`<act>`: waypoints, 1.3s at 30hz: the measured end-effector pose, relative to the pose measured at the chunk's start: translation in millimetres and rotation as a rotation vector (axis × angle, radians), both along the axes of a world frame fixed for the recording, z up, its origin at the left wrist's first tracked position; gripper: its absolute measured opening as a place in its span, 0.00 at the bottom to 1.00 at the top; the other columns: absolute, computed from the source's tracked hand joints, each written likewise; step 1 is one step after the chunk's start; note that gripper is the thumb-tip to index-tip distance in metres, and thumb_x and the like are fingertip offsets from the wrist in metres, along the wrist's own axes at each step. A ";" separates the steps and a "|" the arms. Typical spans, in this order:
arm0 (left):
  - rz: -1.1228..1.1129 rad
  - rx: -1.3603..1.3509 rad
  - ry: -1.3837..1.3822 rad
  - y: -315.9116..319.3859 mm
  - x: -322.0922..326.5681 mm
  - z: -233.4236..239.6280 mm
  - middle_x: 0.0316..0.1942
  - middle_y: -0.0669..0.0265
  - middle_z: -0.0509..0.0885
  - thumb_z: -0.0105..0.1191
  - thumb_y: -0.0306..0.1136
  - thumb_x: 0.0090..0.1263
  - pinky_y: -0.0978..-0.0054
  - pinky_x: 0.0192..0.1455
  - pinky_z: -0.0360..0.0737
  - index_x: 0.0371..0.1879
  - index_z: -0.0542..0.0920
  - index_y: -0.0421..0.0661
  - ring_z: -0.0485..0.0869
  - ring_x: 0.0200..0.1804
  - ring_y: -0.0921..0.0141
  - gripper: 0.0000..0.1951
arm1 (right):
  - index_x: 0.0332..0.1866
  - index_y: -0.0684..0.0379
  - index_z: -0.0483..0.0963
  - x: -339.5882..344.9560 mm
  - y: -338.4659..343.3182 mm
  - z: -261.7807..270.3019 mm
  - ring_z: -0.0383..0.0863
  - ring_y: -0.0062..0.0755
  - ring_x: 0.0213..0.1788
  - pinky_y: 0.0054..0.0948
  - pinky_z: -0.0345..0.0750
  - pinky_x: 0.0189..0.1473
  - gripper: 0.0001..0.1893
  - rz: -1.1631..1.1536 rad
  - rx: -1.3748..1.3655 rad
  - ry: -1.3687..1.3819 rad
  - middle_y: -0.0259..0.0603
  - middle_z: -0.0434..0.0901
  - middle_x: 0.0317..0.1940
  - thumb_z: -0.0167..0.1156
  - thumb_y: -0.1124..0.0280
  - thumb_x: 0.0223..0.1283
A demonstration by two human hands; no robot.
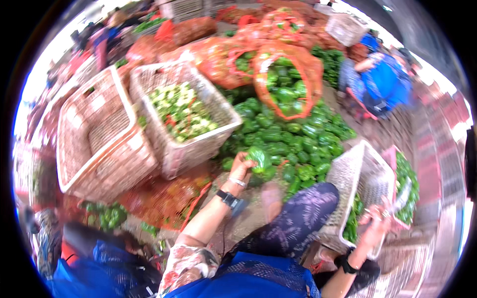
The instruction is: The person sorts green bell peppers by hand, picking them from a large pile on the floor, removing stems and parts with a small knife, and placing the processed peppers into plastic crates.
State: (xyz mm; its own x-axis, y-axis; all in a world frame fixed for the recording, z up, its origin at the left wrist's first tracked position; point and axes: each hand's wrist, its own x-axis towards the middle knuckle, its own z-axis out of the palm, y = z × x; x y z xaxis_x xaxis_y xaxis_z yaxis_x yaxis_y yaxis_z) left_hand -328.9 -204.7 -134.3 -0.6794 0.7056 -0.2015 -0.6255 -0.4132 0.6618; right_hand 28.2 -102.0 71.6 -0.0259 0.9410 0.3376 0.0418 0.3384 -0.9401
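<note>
My left hand (241, 167) is closed on a green bell pepper (258, 159) at the near edge of a large pile of green bell peppers (302, 143). On the right, over the rim of a white plastic crate (348, 164), my right hand (375, 219) grips a curved, shiny silvery object (403, 194), blurred, perhaps a blade. Long green peppers (351, 223) lie in that crate. Beyond it, a pink crate (389, 158) holds more green vegetables. An orange mesh sack (316, 74) of bell peppers stands with its mouth spread at the back of the pile.
A dirty white crate (186, 149) holds pale green pepper cores or scraps. Stacked crates (108, 167) stand left of it. A flat orange mesh sack (160, 201) lies on the ground. A person in blue (385, 82) sits at the right back; another person's blue garment (93, 275) is at lower left.
</note>
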 end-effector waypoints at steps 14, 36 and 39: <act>0.133 0.165 1.334 86.7 173.1 230.9 0.45 0.61 0.74 0.67 0.26 0.38 0.73 0.53 0.73 0.45 0.72 0.38 0.75 0.46 0.69 0.29 | 0.48 0.66 0.71 -9.6 -30.9 8.4 0.83 0.45 0.28 0.37 0.80 0.30 0.15 -0.006 0.598 -0.551 0.50 0.81 0.35 0.53 0.78 0.53; -0.343 0.286 1.174 146.3 252.3 214.6 0.40 0.62 0.77 0.64 0.19 0.43 0.69 0.48 0.77 0.43 0.70 0.39 0.78 0.45 0.70 0.25 | 0.45 0.69 0.71 52.6 19.9 -52.4 0.78 0.61 0.29 0.50 0.74 0.34 0.16 -0.211 0.296 -0.670 0.60 0.77 0.23 0.52 0.75 0.50; -0.649 0.388 0.480 163.7 251.1 205.1 0.38 0.64 0.78 0.60 0.13 0.47 0.71 0.48 0.78 0.42 0.69 0.42 0.80 0.41 0.71 0.23 | 0.46 0.70 0.71 67.7 27.3 -75.2 0.79 0.60 0.29 0.50 0.75 0.35 0.17 -0.275 0.288 -0.774 0.59 0.77 0.24 0.52 0.74 0.50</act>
State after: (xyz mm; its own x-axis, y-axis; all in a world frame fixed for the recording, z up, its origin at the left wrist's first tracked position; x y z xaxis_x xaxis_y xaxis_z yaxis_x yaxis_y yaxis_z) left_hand -77.8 -41.0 70.8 -0.0724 0.9396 0.3345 -0.5059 -0.3237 0.7995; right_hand 95.9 -74.6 -3.6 -0.1308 0.8283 0.5449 0.7487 0.4428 -0.4933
